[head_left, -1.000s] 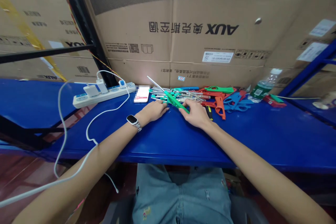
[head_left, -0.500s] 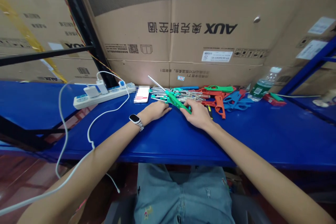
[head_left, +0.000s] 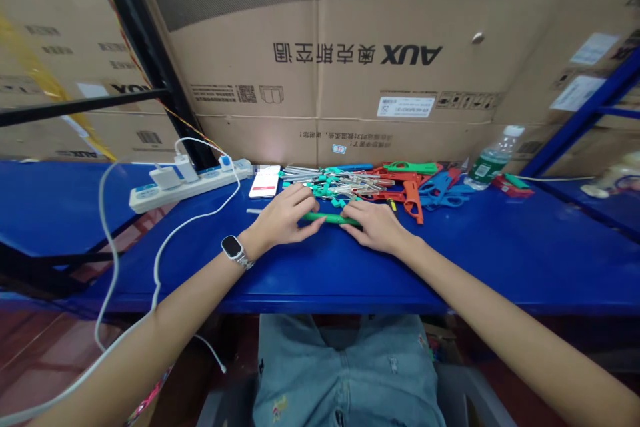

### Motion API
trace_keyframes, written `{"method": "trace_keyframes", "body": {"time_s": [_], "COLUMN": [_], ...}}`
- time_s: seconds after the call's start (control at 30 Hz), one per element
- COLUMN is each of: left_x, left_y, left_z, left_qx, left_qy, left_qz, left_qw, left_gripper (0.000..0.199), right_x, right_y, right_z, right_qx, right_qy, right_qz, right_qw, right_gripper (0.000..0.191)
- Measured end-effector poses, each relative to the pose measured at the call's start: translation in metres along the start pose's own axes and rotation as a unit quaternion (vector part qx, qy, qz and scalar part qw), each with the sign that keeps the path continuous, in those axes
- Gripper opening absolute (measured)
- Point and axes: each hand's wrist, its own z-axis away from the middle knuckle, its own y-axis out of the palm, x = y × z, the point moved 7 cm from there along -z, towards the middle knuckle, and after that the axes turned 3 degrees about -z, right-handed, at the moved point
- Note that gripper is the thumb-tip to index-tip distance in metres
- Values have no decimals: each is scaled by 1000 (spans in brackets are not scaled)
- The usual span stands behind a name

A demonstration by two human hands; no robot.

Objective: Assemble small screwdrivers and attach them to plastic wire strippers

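The right hand (head_left: 374, 223) and left hand (head_left: 289, 215) were narrow, fingers closed around opposite ends of a slim green plastic handle (head_left: 330, 218) near the front of the blue metal table (head_left: 340, 267). Fingers obscured both ends; a pale straight rod (head_left: 253, 211), apparently the handle's shaft, projected beyond the left hand. Behind the hands lay a pile of silvery rods with teal plastic ends (head_left: 325, 189), between a white-screened phone (head_left: 265, 181) and orange gun-shaped plastic parts (head_left: 413, 195). A large brown cardboard box (head_left: 400, 10) stood farthest back.

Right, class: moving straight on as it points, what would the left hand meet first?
The left hand would probably meet the pile of green-and-silver pieces first, though depth is unclear.
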Motion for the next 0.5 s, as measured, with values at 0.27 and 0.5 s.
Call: {"method": "trace_keyframes", "body": {"time_s": [0.27, 0.5], "left_x": [2, -3], "left_y": [39, 46], "left_z": [3, -1], "left_qx": [116, 159], "left_qy": [10, 12], "left_qz": [90, 84], "left_qw": [989, 984], "left_gripper": [26, 30], "right_x": [5, -11], "right_y": [4, -18], "right_z": [3, 29], "right_qx": [-9, -57], "right_qy": [-2, 87], "right_qz": [-48, -87], "right_qw": [999, 991], "right_gripper": [22, 33]}}
